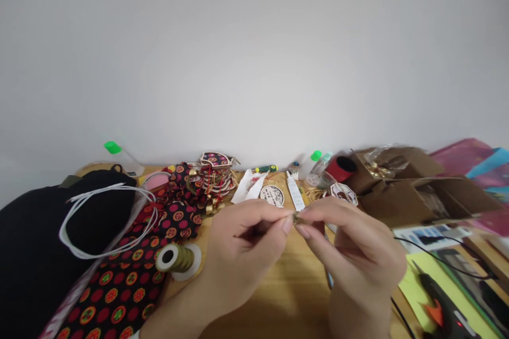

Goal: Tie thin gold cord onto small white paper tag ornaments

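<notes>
We held a tiny brass-coloured piece (pixel 296 217) pinched between our two hands above the wooden counter (pixel 290 296). Our left hand (pixel 242 254) came in from the left, thumb and forefinger closed on the piece's left end. Our right hand (pixel 350 254) came in from the right, its fingers (pixel 308 222) closed on the other end, so the fingertips of both hands nearly met. The piece was too small for us to tell just what it was, though it looked like a small bell or metal finding. Its long axis seemed to run roughly left to right, along the line between the two grips. Neither hand was nearer than the other, as the piece sat at the meeting point of both, just above the middle of the counter.

To our left a spool of gold thread (pixel 177 258) lay on its side, near the left wrist, beside patterned red-and-black fabric (pixel 119 291). A coil of white cord (pixel 103 220) rested on a black bag (pixel 32 243). At lower right a hot glue gun (pixel 441 307) lay on green paper, well apart from the hands. Brown cardboard boxes (pixel 401 190) stood behind the right hand.
</notes>
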Motion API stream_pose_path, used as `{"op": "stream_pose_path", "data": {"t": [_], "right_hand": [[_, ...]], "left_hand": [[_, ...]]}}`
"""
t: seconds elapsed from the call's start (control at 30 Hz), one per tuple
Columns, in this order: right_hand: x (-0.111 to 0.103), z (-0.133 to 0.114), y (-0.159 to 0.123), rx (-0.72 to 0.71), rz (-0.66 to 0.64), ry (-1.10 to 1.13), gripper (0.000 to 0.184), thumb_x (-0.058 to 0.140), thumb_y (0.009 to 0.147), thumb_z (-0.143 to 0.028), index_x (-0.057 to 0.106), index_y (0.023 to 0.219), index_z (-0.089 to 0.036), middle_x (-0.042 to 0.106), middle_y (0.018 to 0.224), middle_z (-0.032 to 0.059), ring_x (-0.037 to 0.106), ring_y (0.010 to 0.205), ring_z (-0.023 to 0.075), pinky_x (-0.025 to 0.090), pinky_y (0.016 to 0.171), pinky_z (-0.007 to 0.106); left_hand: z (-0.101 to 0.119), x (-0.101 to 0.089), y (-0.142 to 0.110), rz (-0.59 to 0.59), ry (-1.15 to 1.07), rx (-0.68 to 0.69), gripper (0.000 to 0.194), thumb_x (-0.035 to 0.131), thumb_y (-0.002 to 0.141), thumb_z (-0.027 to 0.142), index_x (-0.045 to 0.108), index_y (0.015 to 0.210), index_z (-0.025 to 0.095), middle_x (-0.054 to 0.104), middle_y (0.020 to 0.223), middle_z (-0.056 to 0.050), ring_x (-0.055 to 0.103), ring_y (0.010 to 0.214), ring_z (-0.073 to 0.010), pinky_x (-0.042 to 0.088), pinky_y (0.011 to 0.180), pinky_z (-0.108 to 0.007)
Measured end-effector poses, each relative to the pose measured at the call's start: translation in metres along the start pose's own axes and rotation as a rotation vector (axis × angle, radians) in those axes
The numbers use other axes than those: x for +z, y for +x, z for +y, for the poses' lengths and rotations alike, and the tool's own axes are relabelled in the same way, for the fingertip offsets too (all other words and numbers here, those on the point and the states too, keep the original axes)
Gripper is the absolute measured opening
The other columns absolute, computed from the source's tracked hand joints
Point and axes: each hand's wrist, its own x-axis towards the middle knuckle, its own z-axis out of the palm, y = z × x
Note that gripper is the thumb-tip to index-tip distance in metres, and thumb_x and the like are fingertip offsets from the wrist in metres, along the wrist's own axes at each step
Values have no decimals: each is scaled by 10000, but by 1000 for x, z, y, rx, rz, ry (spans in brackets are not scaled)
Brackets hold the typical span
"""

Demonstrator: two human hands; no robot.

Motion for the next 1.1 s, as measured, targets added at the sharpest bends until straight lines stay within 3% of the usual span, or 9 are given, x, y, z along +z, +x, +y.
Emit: {"op": "stream_pose_path", "data": {"t": [0.23,0.67,1.1], "right_hand": [[-1,-2,1,-24,8,-53,247,669,788,14,666,928,-190,670,729,-10,623,669,131,472,536,251],[-2,-3,0,-54,24,-102,228,633,787,26,620,886,-179,623,689,-12,590,636,124,452,548,254],[1,-2,-1,17,58,-40,191,639,811,-35,658,884,-210,655,691,11,609,620,161,476,525,283]], "left_hand": [[0,1,0,-18,-22,-6,198,583,823,106,697,666,147,511,517,35,430,476,-66,345,447,-174],[-2,0,-1,-96,-291,-111,242,607,859,125,775,918,288,548,557,52,466,484,-45,381,462,-119],[-3,2,-1,-56,-208,-125,138,631,830,160,762,793,183,522,530,32,432,450,-59,348,404,-147]]}}
